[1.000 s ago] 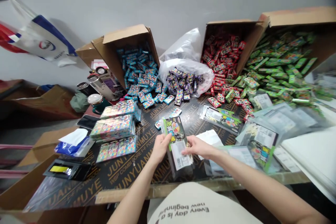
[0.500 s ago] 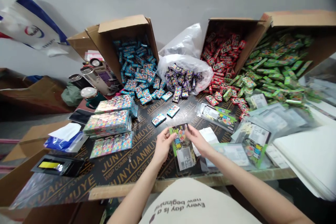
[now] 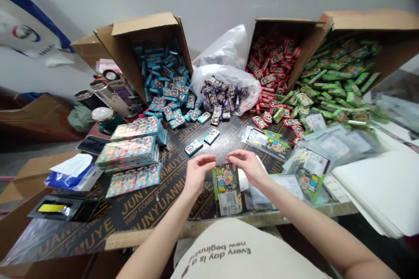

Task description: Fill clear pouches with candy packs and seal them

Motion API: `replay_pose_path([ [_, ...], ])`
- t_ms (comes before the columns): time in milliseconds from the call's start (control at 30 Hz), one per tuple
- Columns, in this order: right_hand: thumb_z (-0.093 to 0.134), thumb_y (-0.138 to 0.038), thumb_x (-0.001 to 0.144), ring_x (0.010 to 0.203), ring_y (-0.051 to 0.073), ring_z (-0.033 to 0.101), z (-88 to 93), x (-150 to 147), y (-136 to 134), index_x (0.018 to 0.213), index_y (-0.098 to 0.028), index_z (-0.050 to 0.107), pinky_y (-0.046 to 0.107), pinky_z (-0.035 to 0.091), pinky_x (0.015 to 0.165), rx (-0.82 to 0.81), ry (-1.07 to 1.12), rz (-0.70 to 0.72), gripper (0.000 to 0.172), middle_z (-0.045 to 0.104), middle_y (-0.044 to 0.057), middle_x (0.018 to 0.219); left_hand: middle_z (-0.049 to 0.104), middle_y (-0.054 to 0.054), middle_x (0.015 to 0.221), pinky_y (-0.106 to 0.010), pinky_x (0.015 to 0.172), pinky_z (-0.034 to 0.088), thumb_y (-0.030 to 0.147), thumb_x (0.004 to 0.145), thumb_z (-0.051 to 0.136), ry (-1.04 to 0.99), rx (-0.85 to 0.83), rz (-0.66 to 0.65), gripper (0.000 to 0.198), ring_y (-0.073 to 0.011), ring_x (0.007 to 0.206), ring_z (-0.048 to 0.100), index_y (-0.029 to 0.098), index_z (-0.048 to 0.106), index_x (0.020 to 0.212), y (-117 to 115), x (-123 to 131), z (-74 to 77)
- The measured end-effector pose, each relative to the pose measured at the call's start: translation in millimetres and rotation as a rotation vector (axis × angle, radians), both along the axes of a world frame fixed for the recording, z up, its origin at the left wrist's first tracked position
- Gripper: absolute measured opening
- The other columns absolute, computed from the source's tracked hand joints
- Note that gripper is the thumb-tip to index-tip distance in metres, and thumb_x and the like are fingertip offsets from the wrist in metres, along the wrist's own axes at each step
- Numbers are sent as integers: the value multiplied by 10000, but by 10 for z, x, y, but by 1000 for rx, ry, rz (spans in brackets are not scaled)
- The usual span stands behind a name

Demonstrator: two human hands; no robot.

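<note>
A clear plastic bag with a black and green printed card (image 3: pixel 228 185) in it lies upright in front of me at the table's near edge. My left hand (image 3: pixel 196 174) pinches the bag's clear top edge at its left corner, thumb and fingers together. At the right corner my right hand (image 3: pixel 250 168) pinches the same edge. The clear film between the fingertips is hard to make out. Just beyond the hands lie two small blue packets (image 3: pixel 193 147), apart from each other.
Behind stand a carton of blue packets (image 3: pixel 163 78), a white bag of purple packets (image 3: pixel 225 91), and cartons of red packets (image 3: pixel 271 65) and green packets (image 3: pixel 340 78). Filled multicoloured packs (image 3: pixel 127 152) are stacked left. More carded bags (image 3: pixel 307 170) and white sheets (image 3: pixel 376 192) lie right.
Both hands have shifted from the printed card's upper part to the bag's clear top edge, and the card shows more fully. The camera view has turned slightly to the right.
</note>
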State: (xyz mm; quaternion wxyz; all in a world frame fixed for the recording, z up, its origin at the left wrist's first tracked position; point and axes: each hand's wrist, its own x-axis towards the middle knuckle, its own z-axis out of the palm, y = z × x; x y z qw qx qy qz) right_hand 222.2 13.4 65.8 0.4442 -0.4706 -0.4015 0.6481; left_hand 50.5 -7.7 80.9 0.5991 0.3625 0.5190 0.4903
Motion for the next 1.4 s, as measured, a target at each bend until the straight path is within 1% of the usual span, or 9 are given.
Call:
replay_pose_path([
  [133, 665, -346, 672, 717, 193, 615, 21, 62, -80, 738, -181, 706, 330, 469, 692, 236, -184, -3, 182, 688, 44, 714, 690, -68, 760, -280, 687, 460, 252, 622, 695, 314, 276, -42, 126, -193, 719, 611, 164, 717, 710, -77, -14, 94],
  [333, 660, -371, 680, 649, 177, 612, 116, 70, -81, 786, -171, 694, 311, 476, 636, 236, -187, 73, 229, 687, 44, 711, 683, -50, 653, -269, 604, 460, 273, 583, 719, 288, 165, -129, 155, -183, 612, 602, 153, 709, 680, 25, -61, 139],
  [533, 639, -361, 707, 596, 151, 588, 127, 136, -87, 736, -164, 678, 281, 463, 582, 254, -191, 142, 203, 673, 41, 689, 670, -66, 727, -282, 666, 447, 212, 634, 662, 444, 354, -195, 64, -192, 683, 596, 184, 715, 658, -82, -37, 250],
  [667, 638, -296, 717, 740, 165, 597, 12, 209, -220, 911, -203, 666, 306, 475, 691, 354, -234, 152, 217, 660, 56, 940, 672, -74, 787, -317, 760, 436, 201, 579, 715, 397, 341, -155, 40, -215, 757, 594, 209, 708, 617, -165, -45, 244],
  [900, 518, -303, 815, 843, 181, 592, 82, -203, -120, 926, -223, 640, 303, 453, 756, 485, -282, 88, 183, 654, 41, 908, 681, -59, 785, -307, 771, 445, 204, 616, 706, 355, 316, 30, 101, -200, 765, 603, 214, 723, 715, -151, -153, 271],
  [1033, 420, -407, 859, 1003, 196, 543, 23, -631, 355, 1277, -256, 395, 328, 407, 843, 576, -326, 222, 445, 577, 62, 1132, 671, -52, 839, -301, 771, 456, 252, 639, 690, 419, 288, 431, 154, -188, 792, 601, 193, 701, 781, -327, -535, 22],
  [1200, 642, -586, 607, 1089, 339, 403, -391, -1050, 845, 1315, -224, 368, 484, 262, 907, 692, -1043, 254, 841, 512, 155, 1147, 588, -97, 1043, -392, 905, 384, 312, 669, 661, 822, 169, 606, 364, -250, 989, 532, 188, 630, 1009, -723, -1002, -428],
  [1300, 690, -582, 534, 1052, 357, 399, -515, -1254, 901, 1321, -223, 362, 507, 224, 905, 706, -1228, 287, 925, 530, 166, 1071, 559, -93, 1102, -422, 979, 308, 295, 678, 653, 969, 274, 436, 323, -265, 1076, 477, 224, 642, 993, -778, -988, -501],
  [1400, 716, -442, 545, 1047, 333, 413, -485, -1344, 874, 1290, -201, 393, 482, 244, 913, 669, -1140, 311, 848, 530, 150, 1068, 630, -77, 976, -422, 982, 309, 284, 675, 661, 781, 296, 153, 189, -253, 1007, 525, 235, 684, 855, -642, -852, -479],
])
